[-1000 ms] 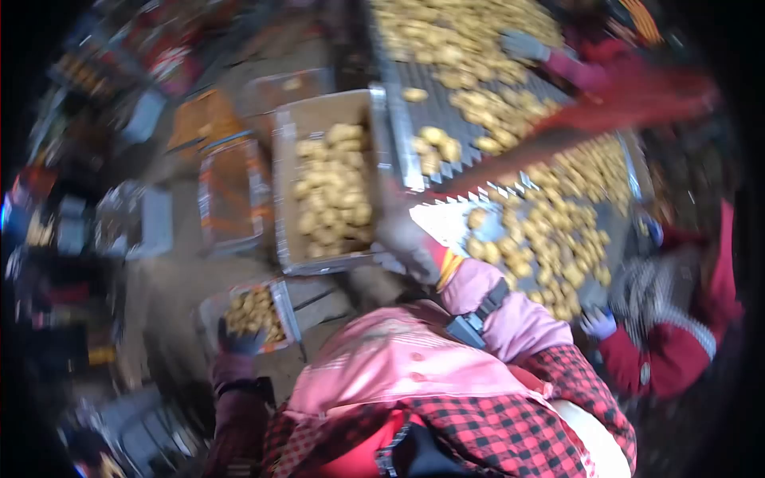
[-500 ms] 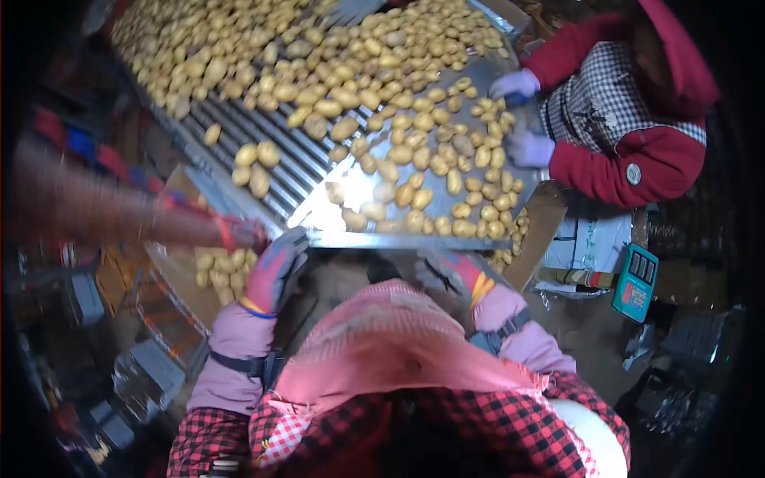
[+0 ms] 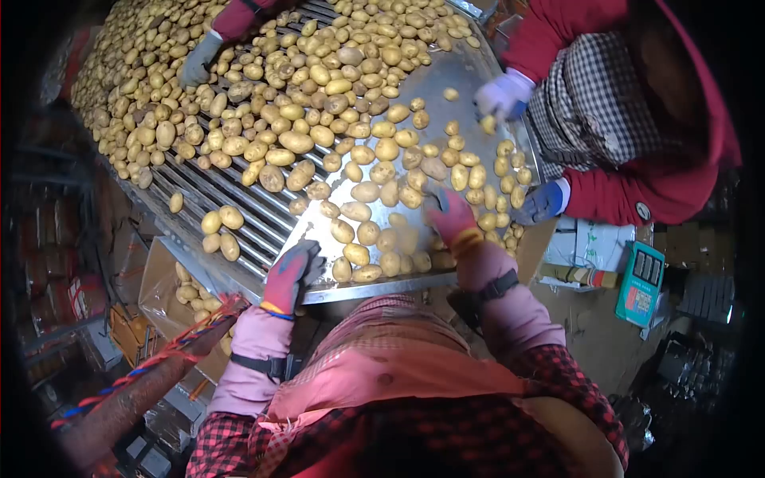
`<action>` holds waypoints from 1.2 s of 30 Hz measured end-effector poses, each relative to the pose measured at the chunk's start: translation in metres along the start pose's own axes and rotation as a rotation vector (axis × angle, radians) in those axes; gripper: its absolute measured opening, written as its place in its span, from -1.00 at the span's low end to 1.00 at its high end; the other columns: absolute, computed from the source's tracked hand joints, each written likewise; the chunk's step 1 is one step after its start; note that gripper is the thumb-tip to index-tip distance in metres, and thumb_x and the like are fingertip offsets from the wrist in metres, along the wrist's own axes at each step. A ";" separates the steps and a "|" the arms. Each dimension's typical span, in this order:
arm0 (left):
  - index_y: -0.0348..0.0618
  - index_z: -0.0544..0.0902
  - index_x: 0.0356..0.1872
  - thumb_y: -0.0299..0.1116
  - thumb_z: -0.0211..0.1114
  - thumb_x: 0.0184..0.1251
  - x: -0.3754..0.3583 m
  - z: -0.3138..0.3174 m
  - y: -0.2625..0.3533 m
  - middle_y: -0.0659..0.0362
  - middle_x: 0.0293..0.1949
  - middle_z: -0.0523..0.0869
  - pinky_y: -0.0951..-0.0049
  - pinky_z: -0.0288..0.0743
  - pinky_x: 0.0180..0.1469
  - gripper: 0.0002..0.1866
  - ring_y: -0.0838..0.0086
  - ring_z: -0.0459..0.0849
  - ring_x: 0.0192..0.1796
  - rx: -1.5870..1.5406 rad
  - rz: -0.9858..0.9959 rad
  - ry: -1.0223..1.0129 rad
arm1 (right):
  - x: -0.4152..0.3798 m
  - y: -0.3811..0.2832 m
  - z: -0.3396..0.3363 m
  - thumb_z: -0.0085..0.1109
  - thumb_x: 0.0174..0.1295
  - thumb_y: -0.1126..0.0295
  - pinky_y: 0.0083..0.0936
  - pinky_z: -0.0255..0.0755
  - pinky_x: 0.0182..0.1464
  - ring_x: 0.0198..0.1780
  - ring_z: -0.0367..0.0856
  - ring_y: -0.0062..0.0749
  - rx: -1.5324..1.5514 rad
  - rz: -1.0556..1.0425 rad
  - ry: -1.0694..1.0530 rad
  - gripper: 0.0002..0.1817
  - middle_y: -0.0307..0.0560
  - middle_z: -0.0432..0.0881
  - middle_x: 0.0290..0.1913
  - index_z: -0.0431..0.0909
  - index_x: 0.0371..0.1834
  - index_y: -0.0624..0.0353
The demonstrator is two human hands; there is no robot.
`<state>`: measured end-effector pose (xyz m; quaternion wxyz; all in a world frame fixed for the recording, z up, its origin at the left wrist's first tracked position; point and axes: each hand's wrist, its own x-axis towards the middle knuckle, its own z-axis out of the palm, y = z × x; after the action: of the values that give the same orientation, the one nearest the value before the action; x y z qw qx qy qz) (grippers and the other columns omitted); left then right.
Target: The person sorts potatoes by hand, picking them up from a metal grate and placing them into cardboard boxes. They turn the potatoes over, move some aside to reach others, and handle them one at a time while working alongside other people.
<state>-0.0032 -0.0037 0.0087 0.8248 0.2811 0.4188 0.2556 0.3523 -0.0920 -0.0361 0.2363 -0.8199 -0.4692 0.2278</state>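
My left hand [image 3: 292, 275], in a grey and pink glove, rests at the near left corner of the metal sorting table [image 3: 382, 284]. Its fingers are apart and lie on the sheet metal, holding nothing. My right hand [image 3: 450, 217], gloved the same way, reaches in over the potatoes [image 3: 382, 171] on the smooth part of the table. The fingers of that hand are blurred and partly hidden, so their grip cannot be made out. Loose potatoes lie to its left and beyond it.
A slatted grate [image 3: 247, 195] under a potato heap lies at the left. A co-worker's gloved hands [image 3: 504, 95] are at the right edge, another's gloved hand [image 3: 198, 62] at far left. A rope-wrapped pole [image 3: 151, 382], potato-filled carton [image 3: 163, 275] and green scale [image 3: 640, 283] stand nearby.
My right hand has moved from the near edge forward over the potatoes. My left hand has shifted onto the table corner. The right-hand co-worker's hands have moved apart, one near a potato.
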 end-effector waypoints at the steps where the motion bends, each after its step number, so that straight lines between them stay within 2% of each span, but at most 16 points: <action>1: -0.29 0.45 0.26 -0.21 0.15 0.47 -0.005 -0.002 0.007 0.05 0.12 0.60 0.44 0.54 0.05 -0.54 0.37 0.64 0.07 -0.014 -0.018 0.023 | 0.023 0.009 0.007 0.20 0.18 -0.03 -0.26 0.45 0.17 0.18 0.55 -0.05 -0.178 -0.114 0.085 -0.33 -0.01 0.52 0.24 0.37 0.33 0.02; 4: -0.31 0.42 0.28 -0.18 0.12 0.48 -0.012 -0.011 0.004 0.02 0.08 0.64 0.46 0.57 -0.01 -0.51 0.37 0.69 -0.05 0.031 -0.059 0.064 | 0.078 -0.063 -0.016 0.34 0.06 0.07 -0.24 0.47 0.11 0.11 0.60 -0.09 -0.721 -0.139 0.065 -0.28 -0.01 0.58 0.14 0.39 0.32 0.03; 7: -0.32 0.42 0.27 -0.20 0.08 0.50 -0.018 0.004 0.004 0.00 0.05 0.66 0.49 0.57 -0.07 -0.53 0.40 0.70 -0.05 0.042 -0.081 0.056 | 0.124 -0.084 0.001 0.34 0.04 0.00 -0.22 0.47 0.10 0.10 0.61 -0.12 -0.721 0.146 -0.148 -0.22 0.00 0.58 0.14 0.33 0.35 0.01; 8: -0.29 0.43 0.27 -0.17 0.08 0.50 -0.018 0.012 0.007 0.01 0.04 0.66 0.48 0.57 -0.07 -0.52 0.40 0.70 -0.05 0.053 -0.080 0.043 | 0.126 -0.084 0.000 0.35 0.02 -0.04 -0.23 0.48 0.10 0.10 0.61 -0.09 -0.641 0.138 -0.146 -0.22 0.05 0.58 0.13 0.38 0.31 0.03; 11: -0.25 0.44 0.27 -0.05 0.10 0.48 -0.012 0.036 0.017 0.06 0.04 0.67 0.49 0.57 -0.08 -0.46 0.43 0.70 -0.08 0.097 -0.123 0.024 | 0.089 -0.090 -0.007 0.41 -0.02 0.03 -0.27 0.51 0.09 0.10 0.61 -0.12 -0.222 0.025 -0.029 -0.27 0.04 0.57 0.12 0.41 0.22 0.10; 12: -0.24 0.44 0.27 0.01 0.11 0.46 -0.010 0.041 0.018 0.08 0.05 0.67 0.50 0.57 -0.10 -0.43 0.45 0.69 -0.10 0.111 -0.153 0.026 | 0.076 -0.074 0.021 0.39 0.00 0.04 -0.27 0.50 0.10 0.11 0.60 -0.13 -0.072 -0.224 -0.105 -0.28 0.05 0.58 0.12 0.42 0.22 0.12; 14: -0.18 0.40 0.31 0.14 -0.01 0.49 0.004 0.040 0.013 0.09 0.05 0.67 0.48 0.59 -0.08 -0.38 0.41 0.71 -0.06 -0.002 -0.331 -0.071 | 0.016 -0.095 0.035 0.37 0.02 0.03 -0.24 0.49 0.09 0.09 0.60 -0.09 0.125 -0.443 -0.331 -0.26 0.06 0.59 0.10 0.40 0.27 0.10; 17: -0.17 0.35 0.33 0.17 -0.05 0.50 0.010 0.039 0.003 0.06 0.10 0.64 0.40 0.62 -0.03 -0.35 0.37 0.72 -0.05 0.023 -0.426 -0.251 | -0.051 -0.140 0.029 0.40 -0.01 -0.03 -0.23 0.48 0.08 0.06 0.60 -0.02 -0.045 -0.653 -0.330 -0.15 0.08 0.61 0.05 0.33 0.35 0.10; 19: -0.17 0.33 0.34 0.14 -0.08 0.53 0.007 0.043 -0.006 0.06 0.13 0.62 0.40 0.62 -0.01 -0.37 0.38 0.72 -0.03 0.066 -0.385 -0.361 | -0.060 -0.149 0.017 0.36 -0.01 -0.09 -0.22 0.49 0.03 0.02 0.62 -0.02 -0.184 -0.520 -0.509 -0.15 0.06 0.63 0.01 0.34 0.31 0.12; 22: -0.15 0.23 0.41 0.13 -0.14 0.55 -0.013 0.066 0.011 0.06 0.17 0.58 0.31 0.62 0.06 -0.35 0.34 0.68 0.06 0.225 -0.526 -0.314 | -0.072 -0.162 -0.005 0.30 -0.01 -0.20 -0.19 0.50 -0.07 -0.06 0.65 -0.04 -0.295 -0.382 -0.653 -0.18 0.03 0.65 -0.04 0.39 0.23 0.13; 23: -0.11 0.32 0.32 0.21 -0.20 0.51 -0.018 0.068 0.008 0.10 0.01 0.65 0.41 0.58 -0.12 -0.35 0.42 0.68 -0.11 0.301 -0.457 -0.311 | -0.075 -0.163 -0.008 0.28 -0.01 -0.23 -0.17 0.51 -0.10 -0.09 0.66 -0.06 -0.319 -0.352 -0.679 -0.19 0.01 0.65 -0.06 0.41 0.20 0.13; 25: -0.04 0.51 0.15 0.37 -0.32 0.45 -0.028 0.071 0.002 0.17 -0.32 0.77 0.61 0.51 -0.47 -0.26 0.56 0.69 -0.44 0.460 -0.323 -0.292 | -0.087 -0.157 -0.005 0.16 0.04 -0.31 -0.17 0.50 -0.18 -0.16 0.68 -0.10 -0.308 -0.375 -0.577 -0.22 -0.01 0.66 -0.13 0.44 0.13 0.12; 27: -0.02 0.56 0.09 0.39 -0.36 0.44 -0.043 0.111 0.023 0.18 -0.34 0.77 0.61 0.48 -0.49 -0.24 0.58 0.66 -0.47 0.247 -0.535 -0.115 | -0.100 -0.154 -0.005 0.03 0.10 -0.39 -0.21 0.51 -0.14 -0.15 0.70 -0.13 -0.292 -0.391 -0.490 -0.18 0.03 0.68 -0.11 0.44 0.15 0.11; 31: -0.04 0.63 -0.05 0.44 -0.38 0.40 -0.033 0.083 0.006 0.21 -0.42 0.73 0.61 0.40 -0.51 -0.19 0.57 0.59 -0.50 0.402 -0.556 -0.319 | -0.114 -0.149 0.002 0.02 0.15 -0.34 -0.21 0.50 -0.14 -0.13 0.69 -0.14 -0.257 -0.426 -0.487 -0.24 0.03 0.68 -0.16 0.45 0.14 0.09; 34: -0.05 0.61 -0.01 0.39 -0.35 0.44 -0.041 0.084 0.004 0.21 -0.44 0.70 0.58 0.42 -0.51 -0.23 0.55 0.58 -0.51 0.335 -0.634 -0.210 | -0.121 -0.146 0.007 0.18 0.09 -0.21 -0.14 0.48 -0.14 -0.15 0.65 -0.07 -0.211 -0.389 -0.486 -0.26 -0.02 0.64 -0.15 0.40 0.23 0.05; 36: -0.05 0.59 0.01 0.37 -0.32 0.45 -0.042 0.073 -0.003 0.20 -0.44 0.70 0.55 0.43 -0.51 -0.26 0.54 0.57 -0.52 0.400 -0.584 -0.189 | -0.125 -0.143 0.015 0.06 0.15 -0.28 -0.17 0.49 -0.10 -0.13 0.67 -0.07 -0.164 -0.377 -0.451 -0.29 0.01 0.67 -0.14 0.45 0.14 0.09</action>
<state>0.0363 -0.0517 0.0650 0.8269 0.3276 0.4449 -0.1049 0.1914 -0.1350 0.0575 0.0974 -0.6633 -0.6706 0.3176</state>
